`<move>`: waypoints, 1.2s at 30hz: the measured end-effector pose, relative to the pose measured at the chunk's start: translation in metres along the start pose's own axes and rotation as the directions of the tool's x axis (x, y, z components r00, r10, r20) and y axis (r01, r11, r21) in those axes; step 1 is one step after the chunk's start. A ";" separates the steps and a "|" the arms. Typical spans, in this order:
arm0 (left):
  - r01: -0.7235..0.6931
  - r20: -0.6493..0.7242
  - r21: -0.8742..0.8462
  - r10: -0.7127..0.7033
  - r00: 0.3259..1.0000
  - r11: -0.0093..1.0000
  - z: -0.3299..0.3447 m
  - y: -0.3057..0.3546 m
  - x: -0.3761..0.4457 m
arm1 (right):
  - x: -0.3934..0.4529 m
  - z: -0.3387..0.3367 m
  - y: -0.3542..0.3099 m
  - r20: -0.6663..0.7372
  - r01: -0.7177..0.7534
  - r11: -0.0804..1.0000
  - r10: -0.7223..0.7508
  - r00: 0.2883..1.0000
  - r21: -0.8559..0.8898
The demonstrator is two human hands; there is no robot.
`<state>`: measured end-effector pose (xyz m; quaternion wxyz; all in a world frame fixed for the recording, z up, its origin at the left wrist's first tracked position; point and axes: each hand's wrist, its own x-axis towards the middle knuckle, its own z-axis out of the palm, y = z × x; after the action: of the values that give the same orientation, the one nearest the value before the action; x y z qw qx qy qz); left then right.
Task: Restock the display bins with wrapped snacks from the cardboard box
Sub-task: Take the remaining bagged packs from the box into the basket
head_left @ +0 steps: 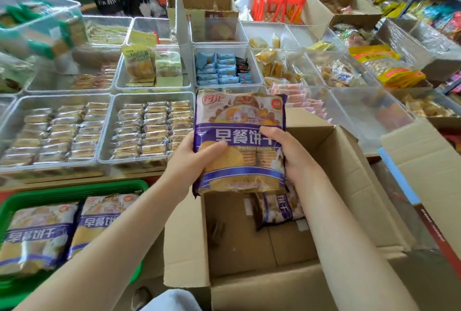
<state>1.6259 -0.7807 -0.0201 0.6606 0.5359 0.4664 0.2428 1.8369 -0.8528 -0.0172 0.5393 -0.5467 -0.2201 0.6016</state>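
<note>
Head view shows me gripping a purple biscuit bag (240, 141) upright over the open cardboard box (349, 168), left hand (193, 153) and right hand (290, 151) clamping its long sides, with the green basket (74, 189) down to my left, nearer my left arm

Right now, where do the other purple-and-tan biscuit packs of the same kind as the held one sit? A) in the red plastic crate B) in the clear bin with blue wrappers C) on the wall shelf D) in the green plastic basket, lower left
D: two matching purple-and-tan biscuit packs lie in the green plastic basket, while both hands grip another pack above the brown cardboard box.
</note>
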 end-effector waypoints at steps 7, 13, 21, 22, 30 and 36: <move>0.185 0.147 -0.384 -0.138 0.979 0.905 -0.087 0.015 -0.020 | -0.007 0.093 -0.012 0.047 0.082 0.992 -0.087 0.995 0.099; 0.190 0.103 -0.538 -0.160 0.982 0.821 -0.188 -0.015 -0.037 | 0.011 0.190 0.022 0.168 0.026 0.997 -0.012 0.986 -0.079; 0.235 -0.135 -0.238 -0.272 0.953 0.942 -0.393 -0.096 -0.038 | 0.100 0.359 0.166 -0.020 -0.152 0.931 0.155 0.988 -0.332; 0.260 -0.171 -0.223 -0.301 0.938 0.939 -0.415 -0.114 -0.039 | 0.111 0.376 0.191 -0.044 -0.192 0.910 0.190 0.981 -0.367; 0.504 -0.332 -0.101 -0.506 0.796 0.858 -0.524 -0.253 -0.053 | 0.162 0.465 0.353 -0.223 -0.542 0.711 0.498 0.838 -0.447; 0.548 -0.311 -0.057 -0.537 0.784 0.834 -0.548 -0.282 -0.035 | 0.185 0.482 0.379 -0.312 -0.615 0.663 0.530 0.789 -0.428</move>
<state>1.0800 -0.6323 -0.2662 0.6095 0.3453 0.7040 0.1165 1.2843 -0.6536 -0.2713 0.1741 -0.7562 -0.1427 0.6144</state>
